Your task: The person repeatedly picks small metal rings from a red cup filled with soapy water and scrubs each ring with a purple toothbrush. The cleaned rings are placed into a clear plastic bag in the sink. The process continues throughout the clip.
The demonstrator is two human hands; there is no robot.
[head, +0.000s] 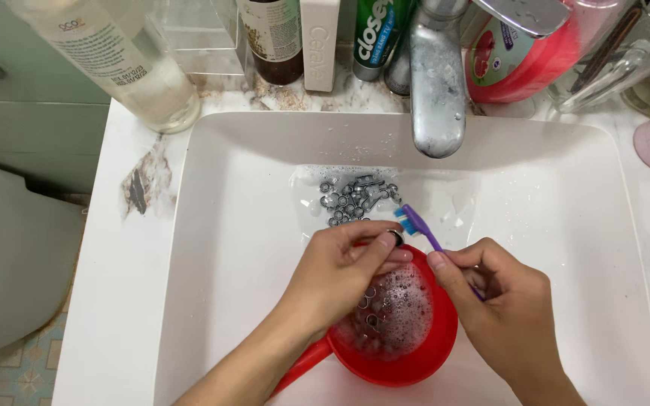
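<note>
While my left hand (344, 274) pinches a small metal ring (395, 237) in the middle of the frame, my right hand (502, 304) grips a purple toothbrush (419, 228) over the red bowl (415, 361) of soapy water.

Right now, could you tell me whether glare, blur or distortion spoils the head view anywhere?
Head view: even, soft light; glare only on the metal tap; bottles at the top edge lean outward from wide-angle distortion; the left hand, right hand, purple toothbrush and foamy red bowl look sharp; the small metal parts in the sink are fine-grained.
</note>
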